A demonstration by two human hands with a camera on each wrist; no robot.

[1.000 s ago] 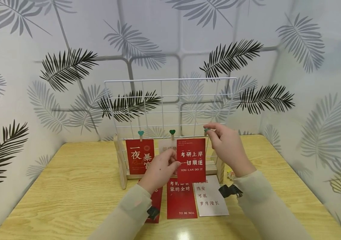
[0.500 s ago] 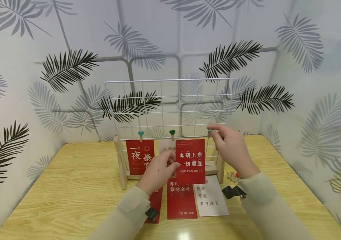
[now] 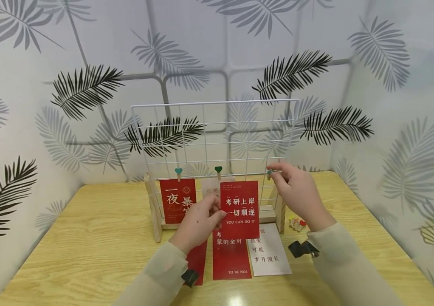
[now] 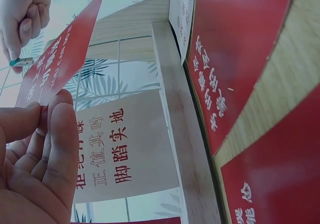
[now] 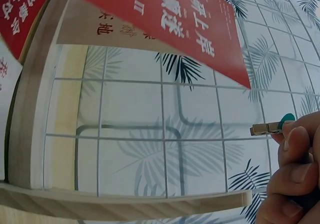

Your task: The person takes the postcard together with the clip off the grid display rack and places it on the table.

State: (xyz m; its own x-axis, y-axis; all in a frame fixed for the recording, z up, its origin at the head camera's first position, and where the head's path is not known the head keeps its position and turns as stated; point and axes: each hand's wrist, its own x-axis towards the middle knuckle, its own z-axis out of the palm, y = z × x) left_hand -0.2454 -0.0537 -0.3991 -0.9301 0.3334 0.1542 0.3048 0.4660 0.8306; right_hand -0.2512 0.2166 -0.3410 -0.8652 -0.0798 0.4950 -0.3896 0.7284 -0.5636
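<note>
My left hand (image 3: 201,216) pinches a red card (image 3: 240,210) with white writing by its left edge, in front of the white wire grid (image 3: 217,123). In the left wrist view the thumb and forefinger grip that card (image 4: 65,54). My right hand (image 3: 301,191) pinches a small wooden clothespin (image 5: 267,128) with a teal top, to the right of the card and apart from it. Clipped on the grid are another red card (image 3: 175,208) under a teal heart clothespin (image 3: 178,172) and a white card (image 4: 125,149) under a dark green one (image 3: 218,170).
Two red cards, one (image 3: 232,263) in the middle and one (image 3: 197,265) partly behind my left wrist, lie on the wooden table (image 3: 87,246) beside a white card (image 3: 272,255). Several small clothespins (image 3: 297,224) lie right of the grid's wooden stand (image 3: 153,212).
My left hand has lowered the red card slightly and moved it left. My right hand has drawn right and down with its clothespin, away from the card.
</note>
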